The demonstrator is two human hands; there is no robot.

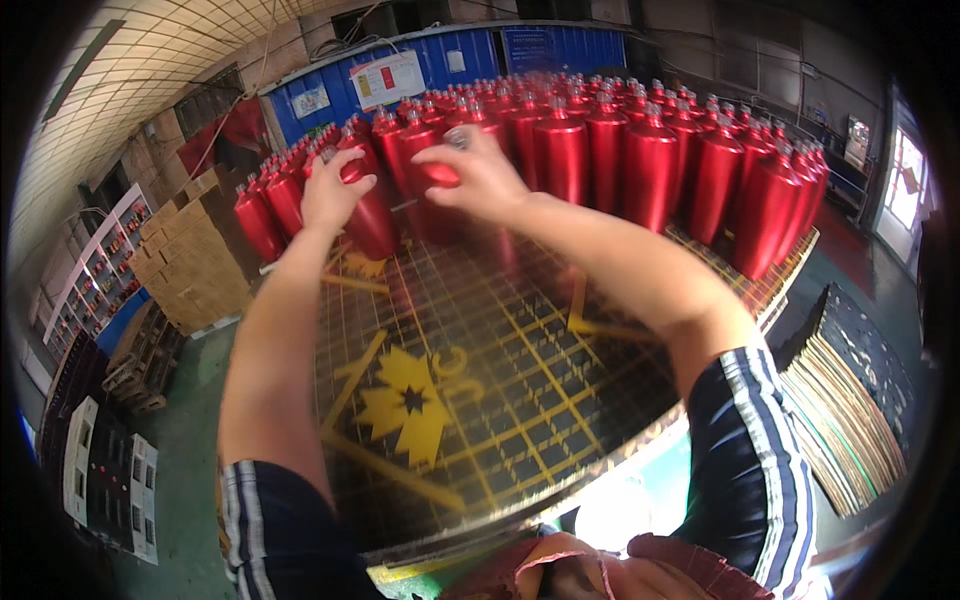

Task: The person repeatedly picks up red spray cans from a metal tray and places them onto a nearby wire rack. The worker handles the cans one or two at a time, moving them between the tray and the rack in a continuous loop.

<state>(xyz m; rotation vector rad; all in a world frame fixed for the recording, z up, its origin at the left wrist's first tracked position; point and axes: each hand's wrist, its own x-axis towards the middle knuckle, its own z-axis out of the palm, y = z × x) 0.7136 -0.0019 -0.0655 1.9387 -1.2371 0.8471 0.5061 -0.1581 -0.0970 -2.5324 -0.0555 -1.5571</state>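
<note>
Both my arms reach forward over the table [520, 380] to a crowd of glossy red bottles with narrow, pale necks. My left hand [335, 192] is closed round the upper part of one red bottle [373, 228], which stands upright at the front left of the group. Beside it, my right hand [478, 178] grips a second red bottle [436, 215] by its shoulder, fingers curling over from the right. That bottle and the hand are a little blurred. My palms and fingers hide parts of both bottles.
Many more red bottles [650, 170] stand packed along the far half of the table, up to its right edge. Stacked cardboard boxes [190, 255] and wooden pallets [150, 345] are on the left. A pile of flat sheets [840, 410] lies at the right. Behind runs a blue partition [450, 60].
</note>
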